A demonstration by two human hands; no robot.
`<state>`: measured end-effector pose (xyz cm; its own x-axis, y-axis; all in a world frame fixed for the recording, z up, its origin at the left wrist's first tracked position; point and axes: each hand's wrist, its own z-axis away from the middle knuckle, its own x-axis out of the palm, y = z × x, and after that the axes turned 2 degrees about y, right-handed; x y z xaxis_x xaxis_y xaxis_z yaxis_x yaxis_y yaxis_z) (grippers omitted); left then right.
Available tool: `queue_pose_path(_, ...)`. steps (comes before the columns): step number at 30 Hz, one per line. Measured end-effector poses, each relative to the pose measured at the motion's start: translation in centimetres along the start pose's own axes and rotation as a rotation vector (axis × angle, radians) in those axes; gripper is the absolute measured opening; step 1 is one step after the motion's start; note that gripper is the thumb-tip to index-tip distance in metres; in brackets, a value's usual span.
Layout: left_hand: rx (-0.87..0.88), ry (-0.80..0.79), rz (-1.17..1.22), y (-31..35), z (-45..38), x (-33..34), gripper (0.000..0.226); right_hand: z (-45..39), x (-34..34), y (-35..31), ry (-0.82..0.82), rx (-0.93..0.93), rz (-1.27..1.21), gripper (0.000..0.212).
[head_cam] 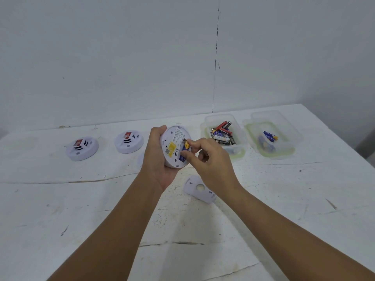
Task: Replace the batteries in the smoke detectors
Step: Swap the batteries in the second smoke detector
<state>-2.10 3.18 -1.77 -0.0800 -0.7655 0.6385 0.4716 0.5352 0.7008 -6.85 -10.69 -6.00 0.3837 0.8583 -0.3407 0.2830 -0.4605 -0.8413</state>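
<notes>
My left hand (155,157) grips a white round smoke detector (173,146) above the table, its back with labels and the battery bay turned towards me. My right hand (211,159) pinches a blue and yellow battery (185,148) at that bay with thumb and fingertips. The detector's white mounting plate (199,188) lies on the table under my right wrist. Two more white smoke detectors (82,149) (128,141) sit face up at the left, each with a red label.
A clear plastic tub (237,148) with several mixed batteries stands right of my hands. A second clear tub (284,147) further right holds a few blue batteries. The white table (81,209) is scuffed; a grey wall is behind.
</notes>
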Motion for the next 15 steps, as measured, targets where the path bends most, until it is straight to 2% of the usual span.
queue_pose_path(15,0.01,0.023,-0.053,-0.04,-0.2,0.97,0.039,0.02,0.1,0.59,0.022,-0.038,0.051,0.02)
